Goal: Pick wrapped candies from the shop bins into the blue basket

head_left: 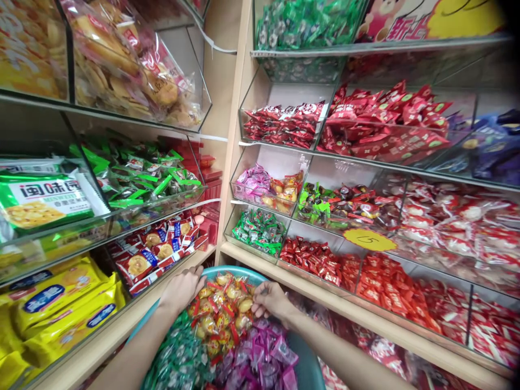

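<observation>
Candies (221, 314) — heaped, no clear axis — under both hands (227, 295).

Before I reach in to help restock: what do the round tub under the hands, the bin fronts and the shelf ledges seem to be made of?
The tub looks like smooth teal plastic, with an evenly coloured moulded rim. The bin fronts seem clear acrylic or glass: the sweets show through, with bright glare on the edges. The shelf ledges look like pale wood or laminate, matte, no grain visible. Both hands, left and right, rest on wrapped sweets.
</observation>
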`<state>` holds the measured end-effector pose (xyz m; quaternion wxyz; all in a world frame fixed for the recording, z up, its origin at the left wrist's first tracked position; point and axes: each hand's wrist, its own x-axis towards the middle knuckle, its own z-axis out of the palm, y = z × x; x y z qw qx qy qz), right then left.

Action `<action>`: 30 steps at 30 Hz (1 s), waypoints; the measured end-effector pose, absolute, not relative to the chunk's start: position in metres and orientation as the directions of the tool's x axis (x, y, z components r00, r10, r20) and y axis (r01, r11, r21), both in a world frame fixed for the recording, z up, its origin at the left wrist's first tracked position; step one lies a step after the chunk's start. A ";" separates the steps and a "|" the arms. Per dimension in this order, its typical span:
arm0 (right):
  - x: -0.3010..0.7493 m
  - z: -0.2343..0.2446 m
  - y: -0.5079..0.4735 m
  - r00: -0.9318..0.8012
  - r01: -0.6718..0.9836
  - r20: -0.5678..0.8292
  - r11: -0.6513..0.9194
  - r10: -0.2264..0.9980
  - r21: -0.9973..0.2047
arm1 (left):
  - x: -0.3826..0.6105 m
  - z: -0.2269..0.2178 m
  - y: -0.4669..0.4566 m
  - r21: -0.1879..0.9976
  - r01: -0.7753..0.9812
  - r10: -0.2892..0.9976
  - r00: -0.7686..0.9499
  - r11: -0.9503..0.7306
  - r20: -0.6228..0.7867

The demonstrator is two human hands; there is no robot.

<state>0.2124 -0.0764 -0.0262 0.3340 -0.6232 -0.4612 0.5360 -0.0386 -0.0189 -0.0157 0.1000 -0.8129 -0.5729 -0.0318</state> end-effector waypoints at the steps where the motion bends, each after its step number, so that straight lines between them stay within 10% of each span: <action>1: 0.212 -0.030 -0.076 -0.007 0.228 -0.351 -0.341 0.936 -0.912 | -0.039 -0.016 -0.019 -0.129 0.939 0.925 0.339 -0.320 0.170; 8: 0.222 -0.006 -0.082 -0.005 0.730 0.029 0.024 1.000 -0.683 | -0.039 -0.016 -0.018 -0.140 0.940 0.925 0.335 -0.312 0.182; 17: 0.236 0.223 -0.032 -0.130 0.975 0.547 0.207 0.827 -0.082 | -0.037 -0.011 -0.021 -0.081 0.942 0.933 0.334 -0.326 0.133; 22: 0.245 0.286 0.037 -0.013 0.958 0.390 -0.099 0.921 0.267 | -0.037 -0.011 -0.020 -0.117 0.930 0.929 0.359 -0.348 0.091; 30: 0.252 0.289 0.090 0.179 0.928 0.126 -0.210 0.976 0.308 | -0.037 -0.020 -0.012 -0.100 0.951 0.940 0.306 -0.294 0.150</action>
